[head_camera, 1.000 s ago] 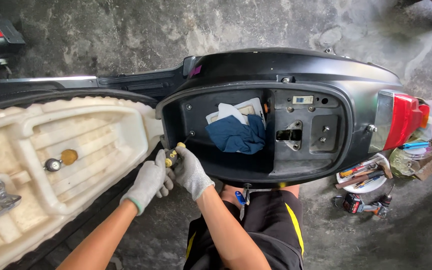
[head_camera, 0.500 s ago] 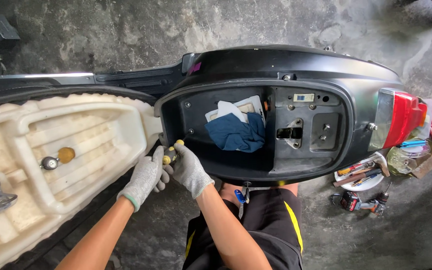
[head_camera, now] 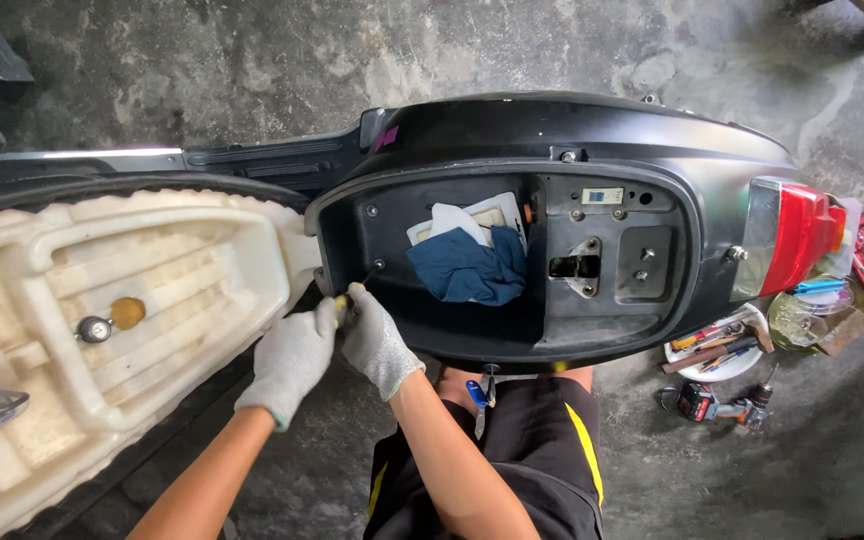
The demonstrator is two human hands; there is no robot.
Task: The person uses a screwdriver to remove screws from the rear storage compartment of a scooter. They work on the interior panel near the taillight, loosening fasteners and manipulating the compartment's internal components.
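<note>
Now, both gloved hands are bunched at the near-left rim of the open storage bin (head_camera: 512, 345): the right hand (head_camera: 377, 340) and left hand (head_camera: 292, 360) are clamped together on a yellow-handled screwdriver (head_camera: 352, 290), its shaft slanting up and right into a screw (head_camera: 379, 265) on the bin wall.

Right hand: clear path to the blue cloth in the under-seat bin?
Probably yes. The right hand sits at the bin's near rim beside the left hand, both on a yellow-handled tool. The seat is flipped open, and nothing covers the blue cloth.
</note>
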